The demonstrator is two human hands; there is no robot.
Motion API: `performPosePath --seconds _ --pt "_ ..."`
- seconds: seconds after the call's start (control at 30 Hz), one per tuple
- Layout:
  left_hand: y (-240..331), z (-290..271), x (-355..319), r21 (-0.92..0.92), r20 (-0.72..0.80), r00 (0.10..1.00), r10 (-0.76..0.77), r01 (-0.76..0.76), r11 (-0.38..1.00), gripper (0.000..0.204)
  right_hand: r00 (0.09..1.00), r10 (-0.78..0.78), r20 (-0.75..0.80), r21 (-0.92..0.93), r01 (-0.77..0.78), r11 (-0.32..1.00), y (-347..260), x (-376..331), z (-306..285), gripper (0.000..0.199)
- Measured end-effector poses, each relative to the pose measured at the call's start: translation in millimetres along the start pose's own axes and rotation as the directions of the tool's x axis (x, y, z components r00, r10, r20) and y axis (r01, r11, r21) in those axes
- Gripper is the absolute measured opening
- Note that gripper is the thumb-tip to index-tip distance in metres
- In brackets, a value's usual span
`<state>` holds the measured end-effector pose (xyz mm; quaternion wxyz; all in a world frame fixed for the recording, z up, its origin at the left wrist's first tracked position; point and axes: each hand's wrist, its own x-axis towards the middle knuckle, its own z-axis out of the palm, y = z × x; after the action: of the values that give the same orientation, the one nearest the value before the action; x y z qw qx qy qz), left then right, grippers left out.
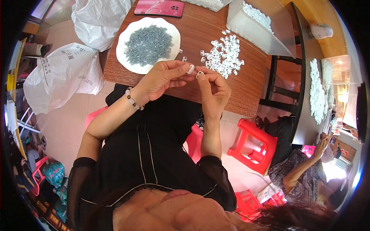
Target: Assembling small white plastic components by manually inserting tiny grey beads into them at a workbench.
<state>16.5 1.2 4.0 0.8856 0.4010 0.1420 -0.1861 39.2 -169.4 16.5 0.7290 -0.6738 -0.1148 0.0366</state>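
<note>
My left hand (165, 79) pinches a small white plastic piece (190, 69) between thumb and fingers above the table's near edge. Close beside it, my right hand (214, 92) is closed on another small white plastic piece (199, 74). The two pieces nearly meet; whether they are joined is too small to tell. To the left of the hands, a white scalloped plate (120, 48) bears a heap of short grey pins (148, 43). At the right lies a loose pile of white plastic pieces (223, 54) with dark holes, and a few stray ones sit between plate and pile.
A pink phone (158, 8) lies on the brown wooden table (246, 92). A bin (250, 32) of white pieces stands at the far right. White sacks (63, 75) are on the floor at left, a red stool (254, 146) at right. Another person's arm (308, 165) shows at a dark table.
</note>
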Motion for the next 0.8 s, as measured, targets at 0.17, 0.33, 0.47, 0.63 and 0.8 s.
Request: performPosePath --seconds 0.17,0.33,0.47,0.63,0.8 --pt "-0.9 0.5 -0.3 0.040 -0.009 0.999 0.040 -0.040 0.998 0.028 1.000 0.006 0.006 0.021 -0.006 1.000 0.7 -0.4 0.5 0.007" --pt "-2.4 1.1 -0.4 0.078 -0.023 0.997 0.077 -0.075 0.994 0.027 1.000 -0.003 -0.005 0.022 0.003 1.000 2.5 -0.1 2.4 0.007" --pt "-3.5 2.5 -0.3 0.084 -0.046 0.993 0.106 -0.102 0.991 0.027 0.999 -0.033 0.001 -0.056 0.033 0.998 9.5 0.7 -0.2 0.007" --pt "-4.6 5.3 -1.1 0.164 -0.078 0.981 0.178 -0.163 0.973 0.026 0.992 -0.128 0.010 -0.207 0.127 0.970 15.0 0.4 1.0 0.007" --pt "-5.8 4.1 -3.5 0.326 -0.074 0.941 0.331 -0.291 0.900 0.024 0.988 -0.153 0.021 -0.193 0.154 0.969 13.7 2.7 4.8 0.006"
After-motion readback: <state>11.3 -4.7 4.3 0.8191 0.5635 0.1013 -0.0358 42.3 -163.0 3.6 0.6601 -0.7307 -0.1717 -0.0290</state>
